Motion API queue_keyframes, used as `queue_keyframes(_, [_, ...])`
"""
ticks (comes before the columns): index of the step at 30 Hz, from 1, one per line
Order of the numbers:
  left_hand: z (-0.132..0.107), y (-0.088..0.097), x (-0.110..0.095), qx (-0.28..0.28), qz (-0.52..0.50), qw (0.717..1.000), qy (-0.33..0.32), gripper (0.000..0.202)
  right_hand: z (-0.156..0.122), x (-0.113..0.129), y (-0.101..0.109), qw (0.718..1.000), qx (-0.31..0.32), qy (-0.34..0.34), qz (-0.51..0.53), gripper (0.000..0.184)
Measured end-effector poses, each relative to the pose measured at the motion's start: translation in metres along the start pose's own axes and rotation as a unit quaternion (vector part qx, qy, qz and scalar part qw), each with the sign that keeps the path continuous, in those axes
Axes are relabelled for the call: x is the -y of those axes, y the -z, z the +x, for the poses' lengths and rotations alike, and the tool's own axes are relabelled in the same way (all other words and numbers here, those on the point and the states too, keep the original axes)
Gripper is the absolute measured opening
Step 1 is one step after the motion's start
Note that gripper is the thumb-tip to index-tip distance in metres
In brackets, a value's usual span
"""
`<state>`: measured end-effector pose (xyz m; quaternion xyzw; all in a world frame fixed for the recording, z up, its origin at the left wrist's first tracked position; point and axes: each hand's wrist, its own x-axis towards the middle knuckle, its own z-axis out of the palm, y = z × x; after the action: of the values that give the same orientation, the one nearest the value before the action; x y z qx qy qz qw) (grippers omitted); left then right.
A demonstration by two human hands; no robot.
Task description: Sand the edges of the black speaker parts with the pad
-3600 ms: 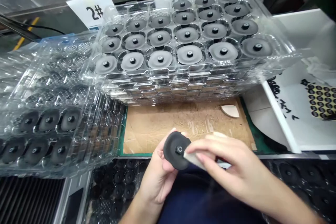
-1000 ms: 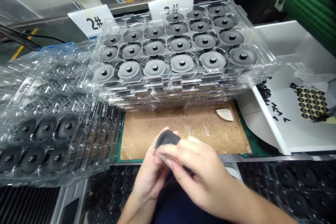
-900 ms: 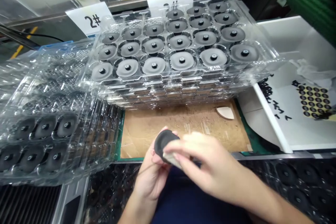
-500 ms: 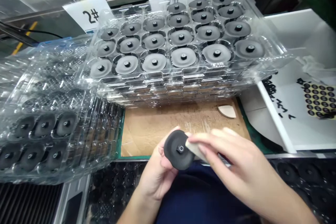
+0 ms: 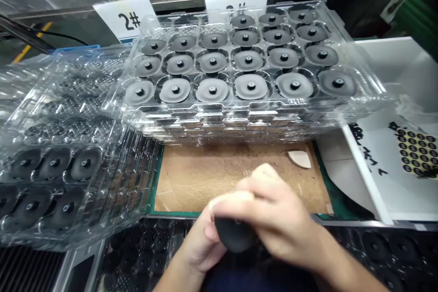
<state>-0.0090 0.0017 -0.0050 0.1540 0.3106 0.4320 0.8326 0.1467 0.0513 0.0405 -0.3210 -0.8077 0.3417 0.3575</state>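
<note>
In my left hand (image 5: 201, 244) is a black rounded disc (image 5: 236, 237) with a small raised hub. My left fingers are closed on its left side and underneath. Over the disc's upper part lies my right hand (image 5: 273, 214), closed and a little blurred, its fingers curled across the face. The pale pad that this hand gripped a moment ago is hidden behind the fingers. Beyond the hands lies a brown cardboard sheet (image 5: 191, 178), with a pale wedge-shaped piece (image 5: 299, 159) at its far right.
Stacked clear trays (image 5: 253, 114) full of similar discs stand ahead. More clear trays (image 5: 112, 159) rise on the left. At right, a white bin (image 5: 369, 182) contains a sheet of round stickers (image 5: 415, 153) and small black bits. Paper signs (image 5: 126, 18) stand behind.
My right hand has moved left and over the disc, covering its hub and the pale pad. The disc sits slightly lower in view, as the whole scene has shifted down.
</note>
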Motion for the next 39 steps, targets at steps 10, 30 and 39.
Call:
queue_keyframes(10, [-0.011, 0.017, -0.007, 0.066, -0.214, 0.974, -0.013, 0.056, -0.040, -0.103, -0.066, 0.957, 0.009, -0.290, -0.025, 0.027])
queue_keyframes(30, [-0.032, 0.043, -0.011, -0.073, 0.569, 0.731, -0.369, 0.109, -0.035, -0.018, -0.050, 0.963, -0.083, -0.255, 0.020, 0.022])
queue_keyframes(39, [-0.037, 0.053, -0.021, -0.053, 0.570, 0.779, -0.256, 0.082, -0.018, -0.005, -0.058, 0.867, -0.016, -0.351, 0.354, 0.023])
